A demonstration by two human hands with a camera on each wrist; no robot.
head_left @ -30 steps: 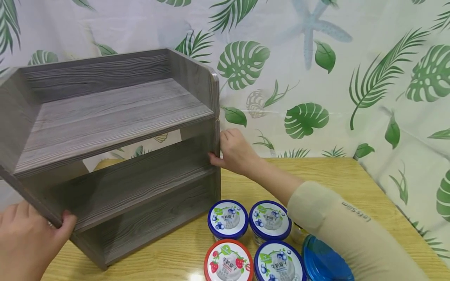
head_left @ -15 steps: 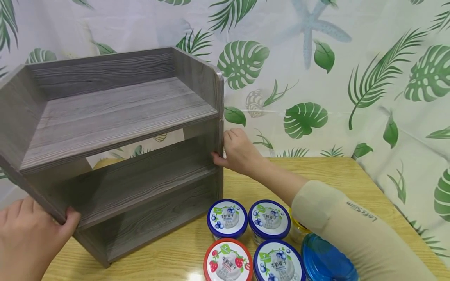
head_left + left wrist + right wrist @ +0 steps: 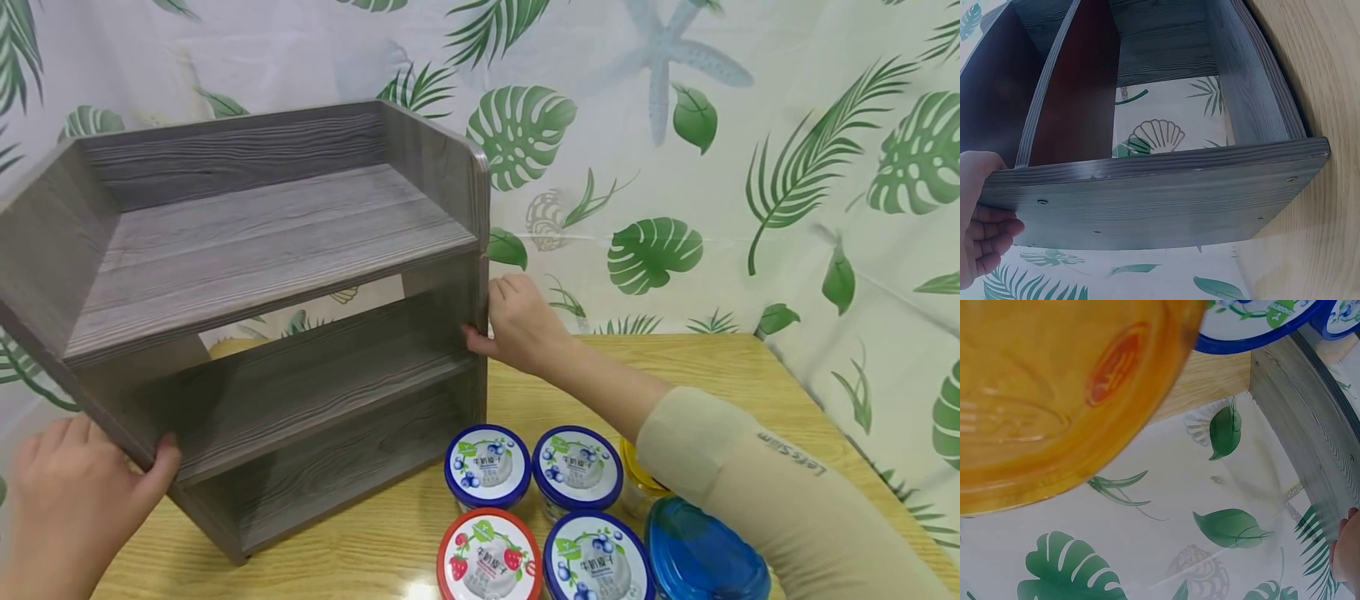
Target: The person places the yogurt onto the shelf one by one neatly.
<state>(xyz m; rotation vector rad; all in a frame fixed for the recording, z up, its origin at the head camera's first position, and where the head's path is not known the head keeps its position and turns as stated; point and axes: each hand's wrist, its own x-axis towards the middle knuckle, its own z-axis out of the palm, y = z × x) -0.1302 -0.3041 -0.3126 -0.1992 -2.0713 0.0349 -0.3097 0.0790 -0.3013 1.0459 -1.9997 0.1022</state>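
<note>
A grey wood-grain desktop shelf (image 3: 285,250) with an open front stands at an angle on the table's left side. My left hand (image 3: 86,492) grips the front edge of its left side panel, thumb on the inside. In the left wrist view that hand (image 3: 985,228) has its fingers bent against the panel's outer face (image 3: 1147,209). On the other side, my right hand (image 3: 525,325) holds the right side panel, thumb at the front edge and fingers behind. Only a small part of the right hand (image 3: 1347,556) shows in the right wrist view, against the panel (image 3: 1304,412).
Tubs with blue lids (image 3: 577,468) and one with a red lid (image 3: 489,557) stand in front of the shelf on the wooden table (image 3: 360,550). Beside them, partly under my right forearm, are a yellow-lidded tub (image 3: 637,475) and a blue-lidded container (image 3: 705,550). A leaf-print cloth (image 3: 652,250) hangs behind.
The shelf has shifted a little to the right, both hands moving along with it and keeping their grip. The tubs stay in place; more of the yellow lid shows.
</note>
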